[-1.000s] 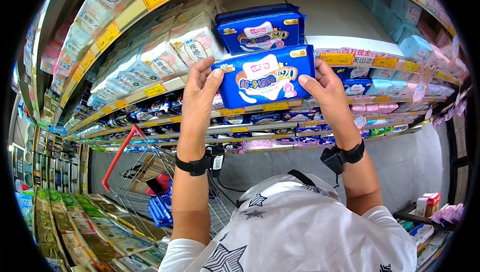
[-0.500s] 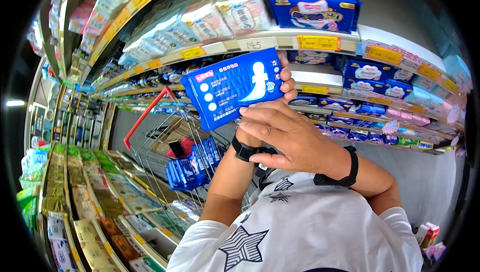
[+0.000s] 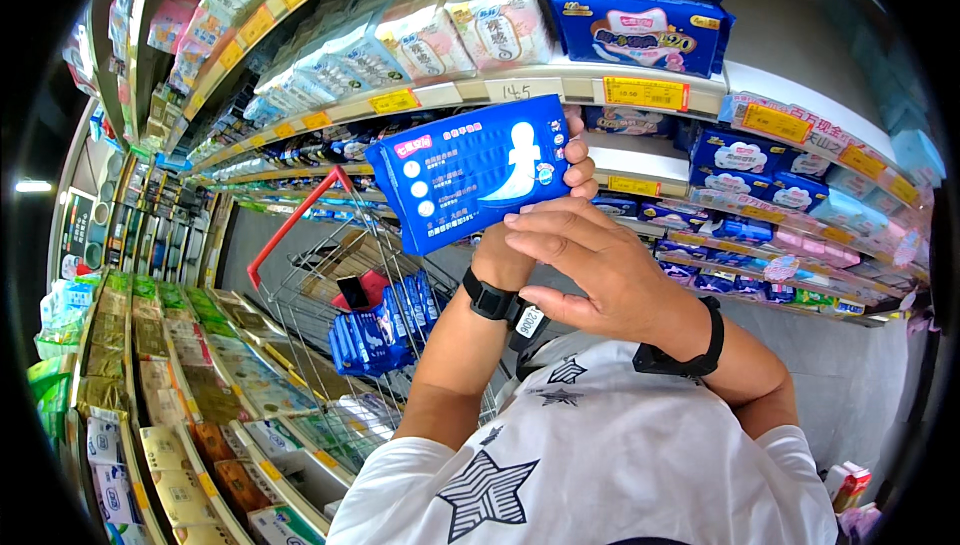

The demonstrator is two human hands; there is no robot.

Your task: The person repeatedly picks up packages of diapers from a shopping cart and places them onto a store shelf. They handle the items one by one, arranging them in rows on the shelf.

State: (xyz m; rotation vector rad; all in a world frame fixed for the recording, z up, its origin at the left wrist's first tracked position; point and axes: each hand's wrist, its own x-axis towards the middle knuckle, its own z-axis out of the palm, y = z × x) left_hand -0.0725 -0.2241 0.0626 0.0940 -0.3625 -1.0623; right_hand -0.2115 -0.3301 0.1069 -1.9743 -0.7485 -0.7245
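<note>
A blue pack of sanitary pads (image 3: 470, 177) is held up, tilted, in front of the shelves. My left hand (image 3: 577, 167) grips it from behind, with its fingers curled round the right edge; the palm is hidden by the pack. My right hand (image 3: 590, 263) lies over the left wrist with its fingers stretched out and the thumb apart. Its fingertips are by the pack's lower edge; whether they touch it I cannot tell. Dark bands sit on both wrists, the left one with a white tag (image 3: 530, 322).
A metal shopping cart (image 3: 300, 285) with a red handle stands at left, holding several blue packs (image 3: 385, 330), a cardboard box and a phone-like dark object (image 3: 352, 293). Stocked shelves with yellow price labels (image 3: 646, 94) run ahead; a low display of tissue packs (image 3: 175, 475) lines the left.
My right hand has shifted slightly right and down along the pack's lower edge, baring the white tag on the left wrist. The pack stays in my left hand, nearly unmoved.
</note>
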